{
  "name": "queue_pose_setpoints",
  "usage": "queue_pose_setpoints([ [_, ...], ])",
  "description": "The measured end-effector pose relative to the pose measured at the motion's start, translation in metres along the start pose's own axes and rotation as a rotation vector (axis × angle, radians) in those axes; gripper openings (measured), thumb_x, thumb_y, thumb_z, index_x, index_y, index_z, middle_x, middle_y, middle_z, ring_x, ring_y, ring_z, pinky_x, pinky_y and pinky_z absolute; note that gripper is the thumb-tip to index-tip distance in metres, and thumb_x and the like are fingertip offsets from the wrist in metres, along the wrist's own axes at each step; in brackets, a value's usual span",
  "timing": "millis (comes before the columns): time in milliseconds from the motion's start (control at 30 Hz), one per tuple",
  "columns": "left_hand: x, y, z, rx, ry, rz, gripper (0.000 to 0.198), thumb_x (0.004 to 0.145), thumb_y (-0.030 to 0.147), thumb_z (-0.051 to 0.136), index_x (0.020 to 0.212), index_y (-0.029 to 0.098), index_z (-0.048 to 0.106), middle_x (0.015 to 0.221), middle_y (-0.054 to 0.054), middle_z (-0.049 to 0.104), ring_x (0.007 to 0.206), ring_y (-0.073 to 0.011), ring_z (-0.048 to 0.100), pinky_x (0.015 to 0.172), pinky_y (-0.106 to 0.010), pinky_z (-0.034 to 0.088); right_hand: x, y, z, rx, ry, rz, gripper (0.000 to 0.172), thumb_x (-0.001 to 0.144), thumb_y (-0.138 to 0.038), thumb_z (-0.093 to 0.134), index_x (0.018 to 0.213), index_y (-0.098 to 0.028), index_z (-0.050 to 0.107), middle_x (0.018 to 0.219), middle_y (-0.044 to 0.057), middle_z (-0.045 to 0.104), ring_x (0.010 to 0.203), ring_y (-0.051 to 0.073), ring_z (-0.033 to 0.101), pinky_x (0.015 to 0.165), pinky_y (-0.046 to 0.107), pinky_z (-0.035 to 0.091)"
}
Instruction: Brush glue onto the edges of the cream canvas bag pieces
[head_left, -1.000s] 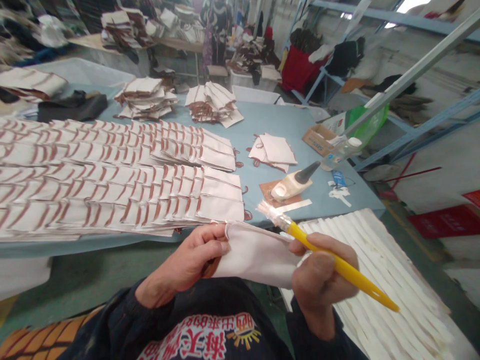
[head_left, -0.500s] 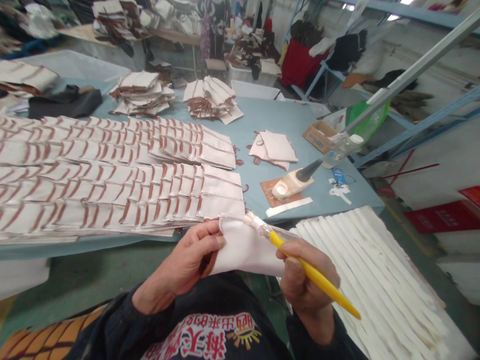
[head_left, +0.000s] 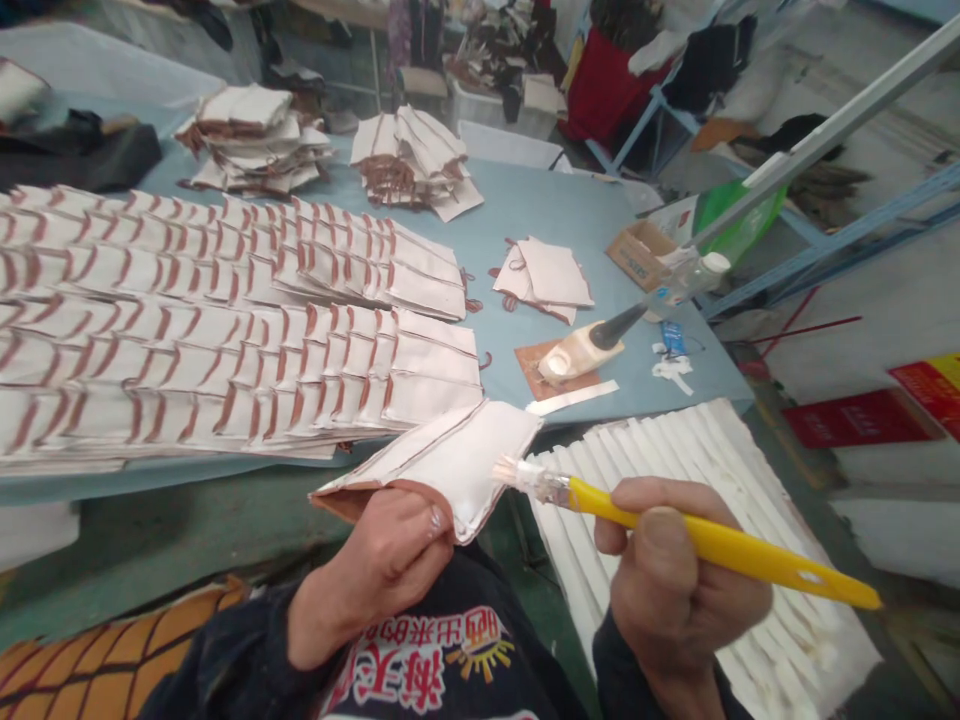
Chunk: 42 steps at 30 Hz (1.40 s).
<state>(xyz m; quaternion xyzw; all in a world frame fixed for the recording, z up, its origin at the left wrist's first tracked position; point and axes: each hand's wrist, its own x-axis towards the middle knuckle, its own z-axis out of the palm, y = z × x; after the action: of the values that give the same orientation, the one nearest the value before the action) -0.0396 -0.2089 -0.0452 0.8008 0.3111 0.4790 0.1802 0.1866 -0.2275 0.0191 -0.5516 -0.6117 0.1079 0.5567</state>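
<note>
My left hand [head_left: 394, 555] pinches the near brown edge of a white fabric piece [head_left: 450, 455], which is tilted in front of my body. My right hand [head_left: 679, 570] is closed round the yellow handle of a brush [head_left: 720, 545]. The pale bristles point left and lie at the right edge of the white piece; whether they touch it I cannot tell. Beyond them, a cream container [head_left: 577, 352] with a dark nozzle lies on a brown patch, beside a white strip [head_left: 574, 397].
Overlapping rows of white pieces with brown edges [head_left: 225, 350] cover the left of the blue table [head_left: 525, 200]. Stacks [head_left: 420, 160] stand behind them. White strips [head_left: 667, 470] lie at the right. A cardboard box [head_left: 637, 255] and a clear bottle [head_left: 694, 285] are at the table's right side.
The white piece has been turned, and my left hand now grips its near brown edge. My right hand has moved right with the brush, which lies flatter. The view has shifted slightly.
</note>
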Motion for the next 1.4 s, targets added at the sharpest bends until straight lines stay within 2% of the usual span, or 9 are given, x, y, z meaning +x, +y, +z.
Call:
queue_pose_setpoints([
  [233, -0.008, -0.001, 0.008, 0.144, -0.085, 0.012, 0.030, 0.102, 0.001, 0.050, 0.083, 0.024, 0.052, 0.068, 0.001, 0.066, 0.060, -0.0168, 0.059, 0.062, -0.032, 0.044, 0.025, -0.010, 0.005, -0.195, -0.341, -0.324, 0.018, 0.106, -0.019, 0.052, 0.093, -0.024, 0.063, 0.073, -0.005, 0.075, 0.058, 0.011, 0.072, 0.055, 0.022, 0.055],
  [433, -0.013, 0.001, 0.013, 0.173, -0.094, 0.000, 0.033, 0.105, 0.004, 0.048, 0.079, 0.023, 0.054, 0.065, 0.001, 0.066, 0.059, -0.0170, 0.059, 0.062, -0.032, 0.045, 0.029, -0.020, 0.007, -0.067, -0.450, -0.334, 0.020, 0.105, -0.016, 0.048, 0.090, -0.025, 0.058, 0.066, -0.008, 0.070, 0.052, 0.009, 0.067, 0.054, 0.022, 0.053],
  [600, -0.009, 0.002, 0.014, 0.167, -0.090, 0.008, 0.034, 0.106, 0.004, 0.048, 0.079, 0.023, 0.055, 0.066, 0.001, 0.067, 0.059, -0.0169, 0.060, 0.062, -0.032, 0.046, 0.030, -0.004, 0.003, -0.147, -0.323, -0.246, 0.021, 0.106, -0.020, 0.053, 0.089, -0.024, 0.064, 0.069, -0.003, 0.072, 0.057, 0.014, 0.071, 0.044, 0.025, 0.045],
  [733, -0.007, 0.001, 0.016, 0.169, -0.083, 0.008, 0.034, 0.106, 0.005, 0.048, 0.078, 0.023, 0.055, 0.065, 0.000, 0.067, 0.059, -0.0173, 0.060, 0.061, -0.032, 0.045, 0.024, -0.012, 0.006, -0.112, -0.376, -0.282, 0.022, 0.107, -0.020, 0.052, 0.087, -0.024, 0.062, 0.066, -0.006, 0.070, 0.052, 0.011, 0.067, 0.049, 0.023, 0.048],
  [833, -0.007, -0.001, 0.017, 0.175, -0.085, 0.015, 0.037, 0.106, 0.006, 0.045, 0.074, 0.024, 0.053, 0.063, 0.000, 0.065, 0.058, -0.0178, 0.058, 0.060, -0.033, 0.044, 0.013, -0.018, 0.006, 0.018, -0.391, -0.213, 0.024, 0.108, -0.022, 0.051, 0.087, -0.025, 0.061, 0.066, -0.006, 0.069, 0.049, 0.011, 0.063, 0.048, 0.023, 0.047],
  [1000, -0.008, -0.001, 0.020, 0.166, -0.085, 0.001, 0.034, 0.103, 0.003, 0.049, 0.076, 0.023, 0.055, 0.064, 0.000, 0.066, 0.059, -0.0176, 0.059, 0.060, -0.033, 0.045, 0.002, 0.006, -0.004, -0.016, -0.272, -0.032, 0.020, 0.105, -0.025, 0.057, 0.090, -0.022, 0.068, 0.067, -0.001, 0.066, 0.048, 0.014, 0.058, 0.042, 0.026, 0.044],
  [1200, -0.009, -0.001, 0.024, 0.153, -0.094, -0.016, 0.036, 0.102, 0.004, 0.045, 0.073, 0.024, 0.051, 0.064, -0.001, 0.065, 0.059, -0.0180, 0.058, 0.060, -0.033, 0.044, -0.026, 0.016, -0.006, 0.070, -0.309, 0.019, 0.024, 0.106, -0.034, 0.057, 0.089, -0.022, 0.068, 0.068, 0.000, 0.065, 0.049, 0.014, 0.057, 0.041, 0.025, 0.043],
  [1300, -0.009, 0.001, 0.027, 0.139, -0.101, -0.031, 0.034, 0.101, 0.003, 0.047, 0.075, 0.024, 0.053, 0.065, -0.001, 0.066, 0.060, -0.0180, 0.060, 0.061, -0.033, 0.044, -0.023, 0.017, -0.006, 0.119, -0.225, 0.120, 0.028, 0.108, -0.036, 0.056, 0.086, -0.021, 0.066, 0.064, -0.002, 0.061, 0.041, 0.011, 0.048, 0.035, 0.023, 0.034],
  [1400, -0.008, 0.007, 0.034, 0.120, -0.119, -0.054, 0.032, 0.100, 0.002, 0.049, 0.077, 0.024, 0.055, 0.066, -0.001, 0.067, 0.061, -0.0183, 0.060, 0.061, -0.034, 0.045, -0.003, 0.032, -0.007, 0.128, -0.056, 0.190, 0.030, 0.108, -0.034, 0.059, 0.083, -0.020, 0.066, 0.056, -0.005, 0.055, 0.037, 0.010, 0.045, 0.035, 0.022, 0.036],
])
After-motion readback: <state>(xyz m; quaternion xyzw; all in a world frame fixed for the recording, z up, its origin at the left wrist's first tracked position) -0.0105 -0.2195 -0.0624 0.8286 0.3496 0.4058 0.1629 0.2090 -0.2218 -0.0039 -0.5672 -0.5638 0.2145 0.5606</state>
